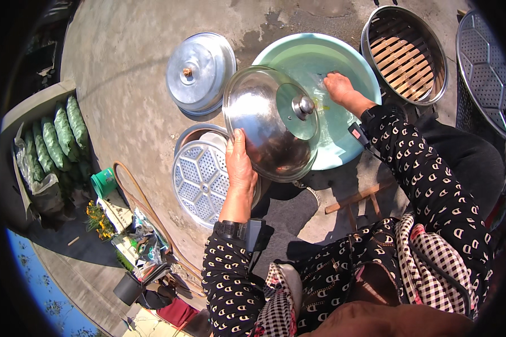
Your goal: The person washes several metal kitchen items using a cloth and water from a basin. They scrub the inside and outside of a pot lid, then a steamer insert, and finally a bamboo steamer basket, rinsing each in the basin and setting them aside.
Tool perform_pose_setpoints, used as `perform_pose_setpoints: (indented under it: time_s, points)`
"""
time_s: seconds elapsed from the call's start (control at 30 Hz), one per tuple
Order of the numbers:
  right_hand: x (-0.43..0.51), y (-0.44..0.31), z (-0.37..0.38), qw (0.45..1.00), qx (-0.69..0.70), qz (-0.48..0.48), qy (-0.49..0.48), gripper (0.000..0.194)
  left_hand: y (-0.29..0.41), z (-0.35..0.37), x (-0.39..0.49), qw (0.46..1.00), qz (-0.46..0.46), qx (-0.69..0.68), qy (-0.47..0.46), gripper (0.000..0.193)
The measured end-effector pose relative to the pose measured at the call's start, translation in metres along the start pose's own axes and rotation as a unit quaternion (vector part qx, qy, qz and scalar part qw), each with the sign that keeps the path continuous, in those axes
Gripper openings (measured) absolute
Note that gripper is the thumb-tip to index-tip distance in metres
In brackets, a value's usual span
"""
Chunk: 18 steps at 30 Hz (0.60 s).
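My left hand (241, 168) grips the near-left rim of a domed metal pot lid (253, 105). The lid is tilted over the left side of a pale green plastic basin (274, 46) of water. A round glass window and a metal knob (302, 105) show on its top. Inside the basin, my right hand (341, 88) is at the water with its fingers curled. Something clear and whitish shows beside those fingertips; whether it is a held thing or splashing water is unclear. The lid hides part of the basin.
Left of the basin are another metal lid (198, 71) and a perforated steamer plate (200, 181) leaning on a pan. At right stand a steamer ring with wooden slats (405, 63) and a larger perforated plate (489, 63). A wooden stool (354, 198), hose (139, 189) and green bucket (103, 183) are nearby.
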State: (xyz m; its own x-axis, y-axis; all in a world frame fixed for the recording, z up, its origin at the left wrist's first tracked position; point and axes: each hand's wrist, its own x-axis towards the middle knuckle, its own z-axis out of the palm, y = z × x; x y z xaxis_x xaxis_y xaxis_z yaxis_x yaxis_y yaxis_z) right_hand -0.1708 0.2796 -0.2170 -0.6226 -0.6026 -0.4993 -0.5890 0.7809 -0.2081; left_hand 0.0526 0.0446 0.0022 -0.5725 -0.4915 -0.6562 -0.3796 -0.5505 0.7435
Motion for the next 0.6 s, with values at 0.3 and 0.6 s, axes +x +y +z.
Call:
perform_pose_setpoints:
  time_s: [0.3, 0.6]
  points:
    - [-0.067, -0.057, -0.084, 0.813, 0.529, -0.078, 0.231, 0.017, 0.006, 0.015, 0.006, 0.999, 0.011, -0.044, 0.009, 0.064]
    - [-0.111, -0.186, -0.143, 0.739, 0.310, -0.500, 0.329, 0.035, 0.013, 0.025, -0.001, 0.999, 0.006, -0.033, -0.040, 0.090]
